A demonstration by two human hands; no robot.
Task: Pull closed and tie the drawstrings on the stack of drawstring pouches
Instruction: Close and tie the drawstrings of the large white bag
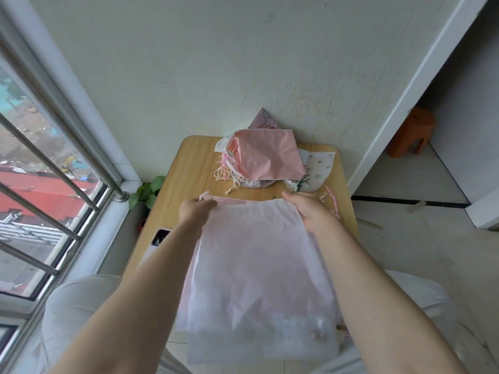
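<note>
Forearms reached in from the bottom corners of the frame, bare and nearly straight, converging toward the middle. The left hand point(195, 211) was curled over the upper left corner of a pale pink, thin fabric drawstring pouch point(256, 255), its fingers clenched on the hem where a light cord end point(204, 195) poked out just above the knuckles. The right hand point(307, 211) gripped the upper right corner of the same pouch, thumb laid along the gathered top edge and fingers wrapped under the cloth. The pouch hung stretched between both hands in the centre of the frame, covering the near part of the light wooden surface point(189, 168) and more pale pouches point(270, 344) at the bottom centre.

Above the hands, at the far edge of the surface against the wall, lay a heap of cinched pouches topped by a salmon-pink dotted one point(266, 155), pink and cream cords point(226, 171) trailing from its left side. Just right of it sat a white pouch printed with small green figures point(318, 166), tied with a dark green cord point(301, 183). A loose pink cord point(333, 199) lay near the right wrist. A phone with a dark camera block point(159, 238) rested at the left edge, partly hidden by the left forearm. A green leafy plant point(147, 190) stood below the window at centre left, and an orange stool point(411, 133) showed at upper right.
</note>
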